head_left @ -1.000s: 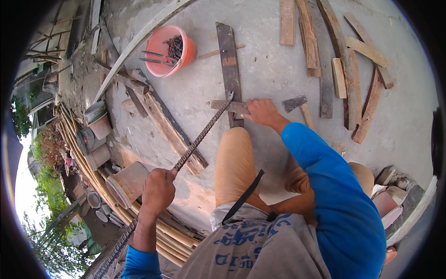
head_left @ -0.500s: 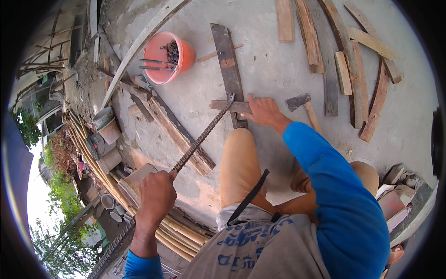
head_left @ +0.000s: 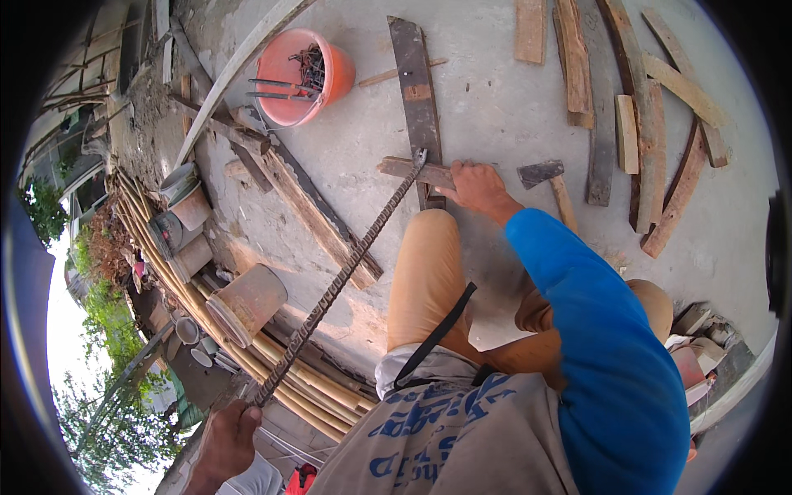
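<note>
My left hand (head_left: pixel 235 433), near the lower edge, grips a long ribbed steel bar (head_left: pixel 345 274). Its claw-like upper end rests at a short wooden block (head_left: pixel 396 166), which lies across a dark plank (head_left: pixel 417 95). My right hand (head_left: pixel 480 188) is closed on the block's right end, just beyond my bent knee. To the right of that hand, a hammer (head_left: pixel 540 173) with a pale wooden handle lies on the concrete.
A pink bucket (head_left: pixel 280 66) holds dark metal bits and long tools. Loose boards (head_left: pixel 623 132) lie at right, a long split timber (head_left: pixel 322 231) at left. Beyond are stained buckets (head_left: pixel 247 301), bamboo poles (head_left: pixel 144 214) and rubble (head_left: pixel 701 330) at lower right.
My left hand has slid down and back along the steel bar, toward the lower edge. My right hand stays on the wooden block and the bar's upper end stays beside it.
</note>
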Action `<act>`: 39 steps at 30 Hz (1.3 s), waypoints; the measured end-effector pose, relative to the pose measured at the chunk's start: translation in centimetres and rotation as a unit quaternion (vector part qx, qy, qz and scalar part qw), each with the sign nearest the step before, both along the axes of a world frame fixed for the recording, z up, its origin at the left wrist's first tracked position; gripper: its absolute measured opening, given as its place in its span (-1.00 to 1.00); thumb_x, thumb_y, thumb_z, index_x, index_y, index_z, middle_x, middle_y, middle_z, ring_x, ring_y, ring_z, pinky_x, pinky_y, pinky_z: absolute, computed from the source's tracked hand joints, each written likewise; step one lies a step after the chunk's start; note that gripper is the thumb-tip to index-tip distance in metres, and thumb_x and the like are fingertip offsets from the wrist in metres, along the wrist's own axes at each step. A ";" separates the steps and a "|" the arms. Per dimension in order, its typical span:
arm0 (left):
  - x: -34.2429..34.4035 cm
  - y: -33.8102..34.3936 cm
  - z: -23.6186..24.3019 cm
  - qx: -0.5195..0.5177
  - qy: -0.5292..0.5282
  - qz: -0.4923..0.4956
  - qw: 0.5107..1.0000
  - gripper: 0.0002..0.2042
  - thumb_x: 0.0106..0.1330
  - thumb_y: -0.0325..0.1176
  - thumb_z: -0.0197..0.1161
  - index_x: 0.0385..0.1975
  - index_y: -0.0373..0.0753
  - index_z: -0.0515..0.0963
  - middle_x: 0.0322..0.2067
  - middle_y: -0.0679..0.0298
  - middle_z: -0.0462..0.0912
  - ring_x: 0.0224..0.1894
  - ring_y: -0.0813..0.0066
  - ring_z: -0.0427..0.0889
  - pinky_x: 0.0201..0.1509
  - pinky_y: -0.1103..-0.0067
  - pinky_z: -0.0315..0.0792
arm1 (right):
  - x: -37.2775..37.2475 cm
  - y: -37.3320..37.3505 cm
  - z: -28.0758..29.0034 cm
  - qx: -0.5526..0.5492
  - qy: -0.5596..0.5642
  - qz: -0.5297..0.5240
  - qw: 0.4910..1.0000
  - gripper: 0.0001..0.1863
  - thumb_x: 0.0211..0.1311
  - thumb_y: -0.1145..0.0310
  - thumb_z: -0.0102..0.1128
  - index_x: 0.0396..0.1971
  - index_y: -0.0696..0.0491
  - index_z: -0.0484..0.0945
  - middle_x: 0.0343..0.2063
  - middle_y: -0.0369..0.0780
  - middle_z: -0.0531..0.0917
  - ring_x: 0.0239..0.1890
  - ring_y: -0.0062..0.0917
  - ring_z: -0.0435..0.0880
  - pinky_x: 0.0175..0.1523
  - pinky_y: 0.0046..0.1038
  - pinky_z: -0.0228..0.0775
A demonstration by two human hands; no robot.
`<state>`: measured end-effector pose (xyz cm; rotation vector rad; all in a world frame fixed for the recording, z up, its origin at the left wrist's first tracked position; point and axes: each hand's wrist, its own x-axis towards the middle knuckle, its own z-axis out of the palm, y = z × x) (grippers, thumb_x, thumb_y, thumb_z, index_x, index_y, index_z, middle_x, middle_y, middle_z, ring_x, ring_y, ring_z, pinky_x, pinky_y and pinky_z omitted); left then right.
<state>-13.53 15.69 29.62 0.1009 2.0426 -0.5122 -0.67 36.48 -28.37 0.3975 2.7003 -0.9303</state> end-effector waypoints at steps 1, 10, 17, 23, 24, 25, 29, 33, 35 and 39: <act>1.3 -2.0 -0.6 0.020 0.019 0.004 1.000 -0.70 0.52 -0.28 0.13 -0.44 -0.35 0.49 -0.67 -0.15 0.47 -0.57 -0.25 0.55 -0.46 0.06 0.30 | -0.2 0.0 0.7 -0.001 -0.006 0.010 1.000 -0.36 0.33 -0.25 0.24 -0.25 0.16 0.60 -0.42 -0.05 0.74 -0.35 -0.20 0.81 -0.27 -0.20 0.65; 9.2 -15.1 -7.4 0.079 0.055 0.023 0.995 -0.75 0.46 -0.28 0.18 -0.45 -0.27 0.44 -0.74 -0.07 0.47 -0.63 -0.26 0.55 -0.52 0.02 0.34 | -0.7 -0.5 1.3 0.030 -0.038 0.045 0.998 -0.31 0.39 -0.30 0.13 -0.24 0.17 0.60 -0.46 -0.06 0.73 -0.38 -0.20 0.80 -0.27 -0.21 0.65; 17.7 -29.7 -18.9 0.192 0.109 0.008 0.975 -0.82 0.43 -0.30 0.21 -0.36 -0.23 0.43 -0.66 -0.05 0.58 -0.59 -0.24 0.60 -0.52 0.03 0.43 | 0.2 -1.8 0.5 0.092 -0.028 0.049 0.994 -0.28 0.38 -0.34 0.11 -0.23 0.17 0.60 -0.42 -0.03 0.73 -0.39 -0.16 0.79 -0.29 -0.17 0.65; 22.6 -37.5 -32.5 0.199 0.161 0.033 0.966 -0.70 0.45 -0.12 0.23 -0.39 -0.23 0.47 -0.63 -0.04 0.63 -0.53 -0.23 0.66 -0.44 0.01 0.51 | -0.2 -2.4 1.0 0.109 -0.051 0.046 0.992 -0.24 0.34 -0.39 0.11 -0.19 0.17 0.58 -0.36 -0.02 0.72 -0.36 -0.10 0.79 -0.29 -0.15 0.65; 23.0 -37.8 -34.6 0.192 0.165 0.045 0.966 -0.66 0.44 -0.07 0.24 -0.42 -0.22 0.47 -0.63 -0.04 0.63 -0.52 -0.23 0.67 -0.42 0.01 0.52 | -0.2 -2.5 1.0 0.119 -0.030 0.043 0.992 -0.24 0.33 -0.40 0.12 -0.16 0.16 0.56 -0.36 -0.01 0.72 -0.36 -0.10 0.79 -0.29 -0.14 0.65; 23.1 -37.4 -36.1 0.186 0.167 0.058 0.967 -0.62 0.43 -0.02 0.26 -0.45 -0.22 0.48 -0.62 -0.05 0.64 -0.52 -0.22 0.67 -0.41 0.01 0.52 | 0.1 -2.6 0.6 0.130 -0.011 0.040 0.991 -0.23 0.33 -0.40 0.12 -0.14 0.16 0.55 -0.35 -0.01 0.72 -0.35 -0.09 0.79 -0.30 -0.14 0.64; 24.3 -38.1 -40.6 0.111 0.195 0.103 0.969 -0.47 0.33 0.19 0.34 -0.53 -0.24 0.58 -0.58 -0.02 0.68 -0.49 -0.19 0.70 -0.37 0.06 0.55 | 0.2 -2.6 0.3 0.124 -0.007 0.028 0.992 -0.18 0.29 -0.40 0.16 0.02 0.16 0.47 -0.30 0.02 0.72 -0.32 -0.05 0.78 -0.27 -0.10 0.63; 24.8 -42.4 -49.6 0.120 0.159 0.252 0.947 -0.49 0.26 0.20 0.40 -0.46 -0.24 0.71 -0.40 -0.15 0.73 -0.20 -0.19 0.75 -0.10 0.08 0.60 | -0.5 -2.6 1.9 0.073 -0.032 0.018 0.997 -0.09 0.29 -0.34 0.22 0.29 0.18 0.34 -0.06 0.08 0.67 -0.06 -0.03 0.73 -0.04 -0.06 0.61; 23.8 -43.4 -52.2 0.131 0.104 0.229 0.959 -0.49 0.30 0.14 0.37 -0.40 -0.31 0.73 -0.33 -0.18 0.73 -0.16 -0.19 0.73 -0.04 0.12 0.57 | 0.2 -2.5 1.6 0.056 0.014 0.005 0.998 -0.10 0.28 -0.28 0.28 0.30 0.19 0.33 -0.03 0.07 0.63 0.01 -0.04 0.68 0.00 -0.05 0.58; 25.3 -41.3 -51.8 0.155 0.165 0.222 0.948 -0.50 0.32 0.07 0.34 -0.52 -0.35 0.70 -0.46 -0.17 0.71 -0.29 -0.20 0.74 -0.15 0.11 0.58 | 0.0 -3.1 2.5 0.018 0.083 -0.043 0.996 -0.21 0.38 -0.06 0.28 0.39 0.17 0.30 0.10 0.03 0.53 0.14 -0.09 0.52 0.18 -0.05 0.45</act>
